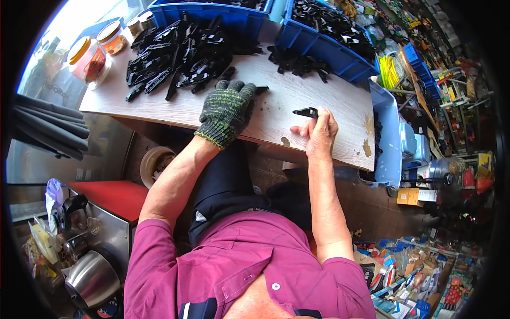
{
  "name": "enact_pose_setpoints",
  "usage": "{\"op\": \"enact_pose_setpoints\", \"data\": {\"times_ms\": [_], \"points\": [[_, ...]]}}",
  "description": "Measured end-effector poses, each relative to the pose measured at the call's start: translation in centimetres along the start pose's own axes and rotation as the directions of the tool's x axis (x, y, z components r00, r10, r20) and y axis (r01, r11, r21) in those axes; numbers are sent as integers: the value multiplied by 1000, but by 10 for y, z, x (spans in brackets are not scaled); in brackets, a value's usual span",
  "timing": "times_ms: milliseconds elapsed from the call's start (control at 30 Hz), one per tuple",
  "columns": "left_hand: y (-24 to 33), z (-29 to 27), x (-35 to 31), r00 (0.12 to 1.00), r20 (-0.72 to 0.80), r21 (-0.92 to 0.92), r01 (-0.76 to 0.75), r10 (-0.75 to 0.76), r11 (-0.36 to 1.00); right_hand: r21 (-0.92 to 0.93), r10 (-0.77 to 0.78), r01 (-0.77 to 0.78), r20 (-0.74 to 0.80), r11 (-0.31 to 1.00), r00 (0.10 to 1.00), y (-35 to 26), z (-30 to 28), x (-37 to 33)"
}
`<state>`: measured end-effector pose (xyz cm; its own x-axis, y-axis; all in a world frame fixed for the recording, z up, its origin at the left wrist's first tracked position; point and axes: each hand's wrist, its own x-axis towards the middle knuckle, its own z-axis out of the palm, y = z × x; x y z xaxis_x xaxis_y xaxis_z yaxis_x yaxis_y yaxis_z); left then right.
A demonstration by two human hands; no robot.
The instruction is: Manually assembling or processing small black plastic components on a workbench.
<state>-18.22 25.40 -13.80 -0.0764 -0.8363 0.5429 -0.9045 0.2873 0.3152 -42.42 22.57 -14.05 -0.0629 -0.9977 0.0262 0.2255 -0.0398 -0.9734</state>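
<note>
One long, pale tabletop (348,114) with a printed wood grain crosses the view in front of the person, and its surface is worn to brown in a few patches near its right corner. Next in size come two deep blue plastic crates, the left crate (212,20) and the right crate (319,50), both at the far side and both filled with black pieces. Before the left crate lies a wide, loose pile of long black pieces (183,56), one over another. A light-blue plastic tub (390,141) stands just beyond the right end of the tabletop. Before the right crate there is a smaller heap of black pieces (300,63).

The left hand (227,109) wears a knitted glove of dark green and black, and it is over the tabletop, just in front of the pile. Its fingers are bent and point away from the person. One small black end (262,90) shows beside the gloved fingertips; I cannot tell if the left grip is closed on it or only near it. The bare right hand (322,133) is over the near part of the tabletop, well apart from the left. Its grip is clamped, between thumb and finger, on one slim black part (305,112), whose narrow tip points to the left.
</note>
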Motion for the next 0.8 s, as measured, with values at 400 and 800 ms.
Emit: {"op": "enact_pose_setpoints", "data": {"times_ms": [400,800], "points": [[-4,7,12,996,76,84,-61,55,995,81,195,-178,-473,981,859,-55,-60,52],[21,22,28,992,123,-7,-34,35,999,-186,129,-249,-491,951,862,-49,-90,111]]}}
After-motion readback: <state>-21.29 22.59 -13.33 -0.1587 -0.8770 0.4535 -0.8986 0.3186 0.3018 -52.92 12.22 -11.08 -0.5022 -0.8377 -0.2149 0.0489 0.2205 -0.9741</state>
